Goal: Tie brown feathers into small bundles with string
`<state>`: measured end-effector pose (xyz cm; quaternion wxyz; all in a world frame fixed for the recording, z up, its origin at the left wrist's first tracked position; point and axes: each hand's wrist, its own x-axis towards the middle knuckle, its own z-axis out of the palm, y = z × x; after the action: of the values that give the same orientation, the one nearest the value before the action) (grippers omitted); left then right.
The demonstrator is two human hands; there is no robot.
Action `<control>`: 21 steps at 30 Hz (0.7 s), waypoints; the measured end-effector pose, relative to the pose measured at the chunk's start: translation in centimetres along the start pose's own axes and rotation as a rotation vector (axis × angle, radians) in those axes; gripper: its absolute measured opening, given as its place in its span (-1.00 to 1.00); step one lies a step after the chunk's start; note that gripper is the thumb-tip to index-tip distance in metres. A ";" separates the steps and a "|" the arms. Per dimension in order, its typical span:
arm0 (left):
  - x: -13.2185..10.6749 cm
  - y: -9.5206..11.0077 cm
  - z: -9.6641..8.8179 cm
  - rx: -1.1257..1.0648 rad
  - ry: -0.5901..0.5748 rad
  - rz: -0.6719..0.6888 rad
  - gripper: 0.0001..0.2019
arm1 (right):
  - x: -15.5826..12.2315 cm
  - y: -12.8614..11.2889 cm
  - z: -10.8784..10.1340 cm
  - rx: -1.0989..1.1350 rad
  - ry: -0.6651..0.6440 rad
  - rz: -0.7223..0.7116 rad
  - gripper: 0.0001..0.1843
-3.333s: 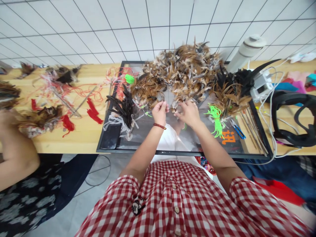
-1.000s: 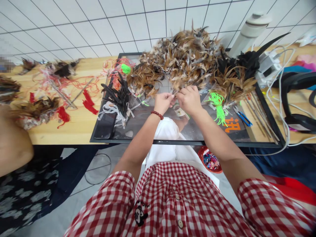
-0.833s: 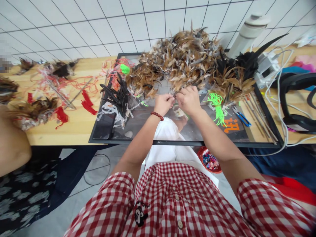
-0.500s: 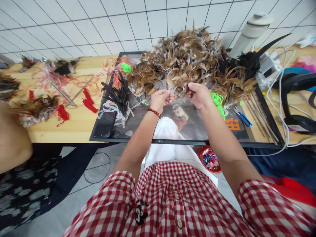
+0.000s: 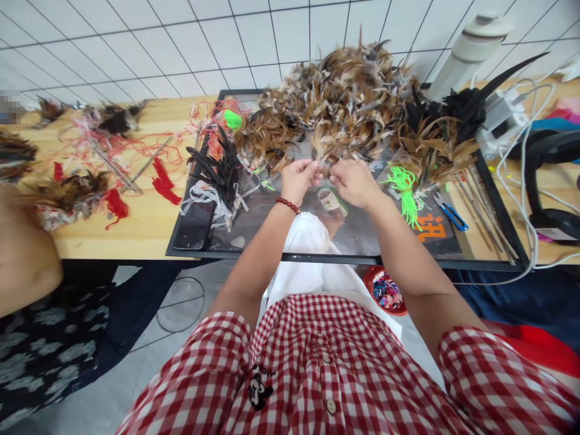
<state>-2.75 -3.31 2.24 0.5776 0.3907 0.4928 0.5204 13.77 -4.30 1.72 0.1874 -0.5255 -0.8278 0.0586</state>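
My left hand [image 5: 299, 181], with a beaded bracelet at its wrist, has its fingers closed at the base of a tuft of brown feathers [image 5: 327, 144]. Just to its right, my right hand [image 5: 357, 182] is closed in a pinch, its fingertips close to the same tuft; what lies in that pinch is too small to make out. Behind both hands rises a large heap of brown and grey feathers [image 5: 348, 90]. Below them, a small roll with a pale label [image 5: 330, 199] lies on the dark, framed board [image 5: 357, 232].
Black feathers [image 5: 222, 163] and a phone [image 5: 194, 226] lie at left. At right are green cord [image 5: 403, 187], blue-handled snips [image 5: 454, 216], thin rods [image 5: 484, 211], a white bottle [image 5: 471, 54] and cables [image 5: 528, 175]. A neighbour's arm [image 5: 27, 254] is at far left.
My right hand has moved left, close to my left hand, and turned so that its back shows more. My left hand has barely moved. The view has shifted slightly.
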 end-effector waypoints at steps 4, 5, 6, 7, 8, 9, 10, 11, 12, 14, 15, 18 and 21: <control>0.4 -1.0 0.0 0.201 -0.034 0.107 -0.89 | -0.2 -0.7 0.0 -0.094 -0.070 -0.034 -0.71; 0.5 -1.3 -0.1 0.245 -0.055 0.125 -0.89 | -0.2 -0.8 0.0 -0.106 -0.078 -0.030 -0.70; 0.6 -1.6 -0.1 0.277 -0.069 0.138 -0.89 | -0.1 -0.8 0.0 -0.114 -0.079 -0.019 -0.70; 0.7 -1.8 -0.1 0.299 -0.076 0.145 -0.89 | -0.1 -0.8 0.0 -0.119 -0.072 -0.004 -0.69; 0.7 -2.0 -0.1 0.311 -0.081 0.139 -0.90 | -0.1 -0.8 0.0 -0.120 -0.056 0.015 -0.69; 0.7 -2.0 -0.1 0.314 -0.083 0.121 -0.90 | 0.0 -0.7 0.0 -0.117 -0.033 0.035 -0.69; 0.7 -2.0 -0.1 0.306 -0.081 0.096 -0.90 | 0.0 -0.6 -0.1 -0.112 -0.008 0.053 -0.69; 0.7 -1.8 0.0 0.288 -0.076 0.070 -0.90 | 0.0 -0.6 -0.1 -0.108 0.013 0.066 -0.69; 0.7 -1.7 0.0 0.259 -0.063 0.050 -0.90 | 0.0 -0.5 -0.2 -0.106 0.030 0.076 -0.69; 0.8 -1.2 0.1 0.186 -0.003 0.046 -0.90 | -0.1 -0.4 -0.2 -0.108 0.050 0.077 -0.69; 0.8 -1.1 0.1 0.154 0.037 0.062 -0.90 | -0.1 -0.3 -0.2 -0.112 0.053 0.069 -0.69; 0.9 -0.8 0.0 0.137 0.104 0.137 -0.91 | -0.2 -0.2 0.1 -0.134 0.045 0.022 -0.70; 0.7 -0.9 -0.2 0.230 0.061 0.240 -0.90 | -0.1 -0.1 0.5 -0.148 0.052 -0.018 -0.69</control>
<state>-2.77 -2.72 1.21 0.4477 0.4944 0.5163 0.5372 13.57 -4.37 1.24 0.1699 -0.5318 -0.8294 -0.0180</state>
